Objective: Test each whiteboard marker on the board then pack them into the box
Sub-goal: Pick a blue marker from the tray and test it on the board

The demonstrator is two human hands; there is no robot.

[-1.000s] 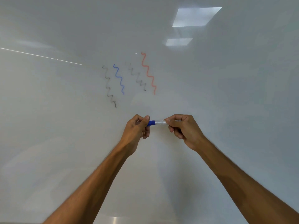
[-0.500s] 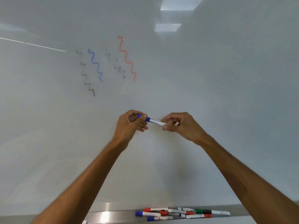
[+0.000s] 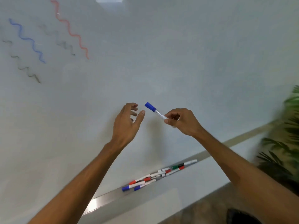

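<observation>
Stock list off the head cam, as I read it from my end:

1. blue marker (image 3: 155, 110): capped, blue cap on the upper end. Held up in front of the whiteboard (image 3: 194, 62), lower middle. Tilted, cap end toward the L hand. Can't tell if it touches the board; prob. not.
2. R hand (image 3: 182, 122): thumb + fingers pinched round the white barrel at its lower end. I take this as a carrying grip that keeps the cap end free.
3. L hand (image 3: 127, 122): fingers spread and loosely curved, nothing in it. Just beside the cap w/ a clear gap, thumb nearest.
4. squiggles (image 3: 71, 31): four at the board's upper left corner, i.e. 2 grey-black, 1 blue, 1 red. Test strokes, I'd say. Blue stroke present + cap on, so I judge this marker tested and due for packing.
5. tray (image 3: 103, 201): runs along the board's bottom edge.
6. spare markers (image 3: 155, 177): several, lying lengthwise and overlapping from mid-tray toward its right end. Caps blue, red, green, black. Lip prob. stops them rolling. Which are tested: can't tell.
7. box: not in view, location unknown.
8. plant (image 3: 284, 143): blurred, beyond the board's right edge
</observation>
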